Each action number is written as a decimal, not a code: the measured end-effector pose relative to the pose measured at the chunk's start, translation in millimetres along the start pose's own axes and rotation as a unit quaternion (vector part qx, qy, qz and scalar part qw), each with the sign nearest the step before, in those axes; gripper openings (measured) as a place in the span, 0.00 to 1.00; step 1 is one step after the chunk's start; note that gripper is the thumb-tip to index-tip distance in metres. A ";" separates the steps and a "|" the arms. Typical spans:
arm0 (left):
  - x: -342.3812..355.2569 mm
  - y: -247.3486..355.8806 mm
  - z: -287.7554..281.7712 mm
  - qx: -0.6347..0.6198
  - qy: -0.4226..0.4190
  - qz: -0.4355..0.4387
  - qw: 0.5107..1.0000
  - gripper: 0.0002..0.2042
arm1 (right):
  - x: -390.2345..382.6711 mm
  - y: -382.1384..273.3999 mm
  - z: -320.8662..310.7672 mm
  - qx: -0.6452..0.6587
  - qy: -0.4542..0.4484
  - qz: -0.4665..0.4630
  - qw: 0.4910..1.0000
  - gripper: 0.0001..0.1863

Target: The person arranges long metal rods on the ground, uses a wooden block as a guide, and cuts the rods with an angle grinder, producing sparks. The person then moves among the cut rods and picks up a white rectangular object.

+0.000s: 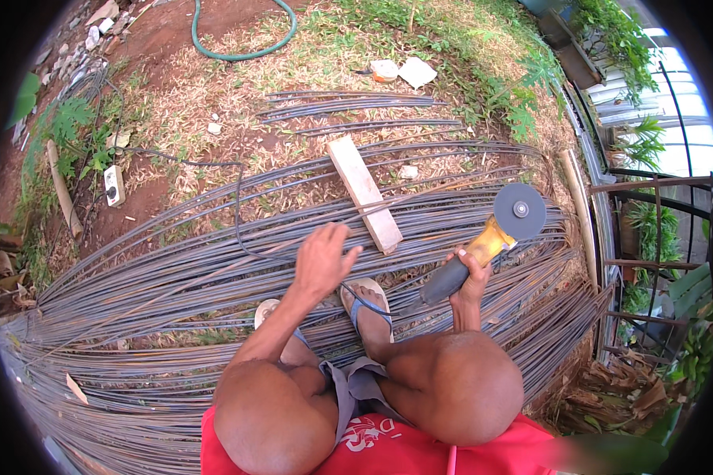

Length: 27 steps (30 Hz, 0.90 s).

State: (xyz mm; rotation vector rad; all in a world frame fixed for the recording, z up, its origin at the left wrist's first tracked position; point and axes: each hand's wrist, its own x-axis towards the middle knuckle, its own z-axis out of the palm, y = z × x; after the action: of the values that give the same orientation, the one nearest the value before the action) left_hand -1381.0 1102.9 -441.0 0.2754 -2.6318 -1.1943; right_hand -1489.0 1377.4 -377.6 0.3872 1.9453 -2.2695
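Observation:
My right hand (471, 277) grips a yellow and black angle grinder (487, 245) with a grey cutting disc (520, 211) facing upward. My left hand (325, 257) is over the long steel rods (174, 245), fingers apart and slightly bent; whether it touches a rod I cannot tell. Just ahead of it a pale wooden block (356, 182) lies across the bundle, with some rods over it. The grinder's dark cord runs beside my left wrist and across the rods. My sandalled feet (364, 305) are among the rods below my hands.
A power strip (114, 186) lies on the dirt at left near a wooden pole (63, 190). A green hose (245, 55) and white scraps (417, 71) lie farther ahead. Along the right stand a metal frame (653, 265), planters (569, 47) and plants.

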 end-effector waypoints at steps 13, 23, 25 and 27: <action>43.6 -49.6 -14.4 0.147 0.037 -0.001 0.988 0.16 | 15.8 25.0 -17.4 -0.053 -0.052 0.054 0.996 0.17; 56.0 -72.0 -0.9 0.091 -0.071 -0.114 0.987 0.14 | 10.6 30.8 -20.7 -0.072 -0.076 0.060 0.993 0.17; 61.8 -76.7 1.4 0.102 -0.051 -0.102 0.988 0.15 | 11.8 33.2 -20.2 -0.069 -0.071 0.062 0.993 0.18; 66.1 -80.3 5.1 0.113 -0.035 -0.096 0.988 0.15 | 12.2 33.6 -19.2 -0.069 -0.079 0.063 0.993 0.18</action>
State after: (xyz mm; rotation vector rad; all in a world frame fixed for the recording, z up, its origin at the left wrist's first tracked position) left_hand -1439.8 1036.8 -496.0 0.5500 -2.8585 -0.9719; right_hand -1489.8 1391.7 -415.5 0.2963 1.9272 -2.0095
